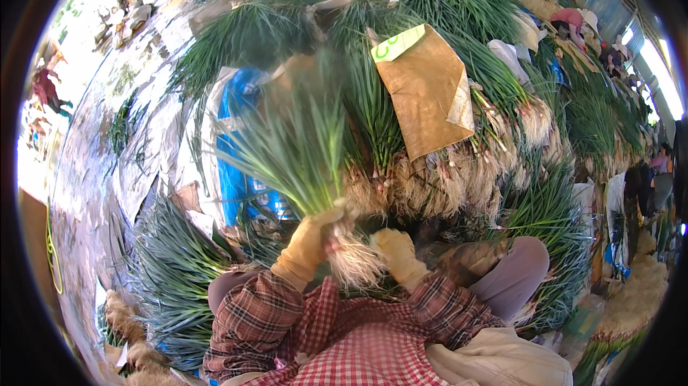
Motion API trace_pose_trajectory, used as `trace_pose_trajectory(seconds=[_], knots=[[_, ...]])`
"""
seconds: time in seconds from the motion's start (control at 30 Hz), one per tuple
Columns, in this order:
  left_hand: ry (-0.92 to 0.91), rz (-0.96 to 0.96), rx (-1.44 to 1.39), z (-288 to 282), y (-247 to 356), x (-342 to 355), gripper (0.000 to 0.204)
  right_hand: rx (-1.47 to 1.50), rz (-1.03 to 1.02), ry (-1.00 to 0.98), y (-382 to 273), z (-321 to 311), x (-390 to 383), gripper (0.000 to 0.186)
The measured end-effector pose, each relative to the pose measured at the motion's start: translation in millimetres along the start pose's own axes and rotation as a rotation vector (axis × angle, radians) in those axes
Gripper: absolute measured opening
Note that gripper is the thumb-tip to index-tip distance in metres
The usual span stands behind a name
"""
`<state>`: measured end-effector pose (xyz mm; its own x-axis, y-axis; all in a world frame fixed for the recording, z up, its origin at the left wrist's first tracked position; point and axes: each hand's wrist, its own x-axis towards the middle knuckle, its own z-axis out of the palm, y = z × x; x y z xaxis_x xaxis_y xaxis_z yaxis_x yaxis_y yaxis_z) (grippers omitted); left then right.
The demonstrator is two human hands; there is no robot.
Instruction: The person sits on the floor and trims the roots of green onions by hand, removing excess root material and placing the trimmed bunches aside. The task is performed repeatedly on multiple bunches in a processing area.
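My left hand (pixel 302 244), in a yellowish work glove, is wrapped round a bunch of spring onions (pixel 308 164) just above the roots. The green leaves fan up and away, slightly blurred, while the pale stringy roots (pixel 355 260) hang toward my lap. Beside those roots is my right hand (pixel 400 253), gloved alike, its fingers curled; whether it holds anything is hidden. Beyond the hands lies a big pile of spring onions (pixel 444 182) with roots facing me. A brown paper sheet (pixel 423 92) rests on that pile.
More spring onions lie on my left (pixel 175 271) and on my right (pixel 548 242), close to my bent knees. A blue-and-white plastic sack (pixel 240 149) is left of the held bunch. Other people (pixel 570 20) sit among onion heaps at the far right.
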<state>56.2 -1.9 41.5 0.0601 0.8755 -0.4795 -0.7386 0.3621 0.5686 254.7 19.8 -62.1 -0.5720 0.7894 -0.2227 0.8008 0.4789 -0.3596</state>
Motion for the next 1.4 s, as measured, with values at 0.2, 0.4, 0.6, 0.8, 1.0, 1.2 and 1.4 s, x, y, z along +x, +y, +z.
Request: trace_pose_trajectory(seconds=[0.2,0.4,0.6,0.8,1.0,1.2,1.4], knots=[[-0.009,-0.159,0.249,-12,-3,0,0.028,1.646,-0.060,-0.044,-4,-24,43,0.037],[0.025,-0.054,0.062,1,-1,-7,0.018,2.207,0.006,-0.148,-41,-15,73,0.025],[-0.207,0.310,-0.127,-13,47,-29,0.021,0.090,-0.170,-0.447,-26,11,18,0.037],[-0.103,0.409,-0.053,-16,55,-32,0.031,0.205,0.126,0.411,22,3,140,0.027],[-0.268,0.126,-0.467,-26,39,5,0.049,0.153,0.275,0.205,2,-49,188,0.026],[-0.233,0.165,-0.214,-43,30,14,0.049,0.862,0.299,0.003,33,-110,136,0.029],[-0.029,0.026,0.136,-24,29,-3,0.051,1.014,0.426,-0.211,19,-96,70,0.022]])
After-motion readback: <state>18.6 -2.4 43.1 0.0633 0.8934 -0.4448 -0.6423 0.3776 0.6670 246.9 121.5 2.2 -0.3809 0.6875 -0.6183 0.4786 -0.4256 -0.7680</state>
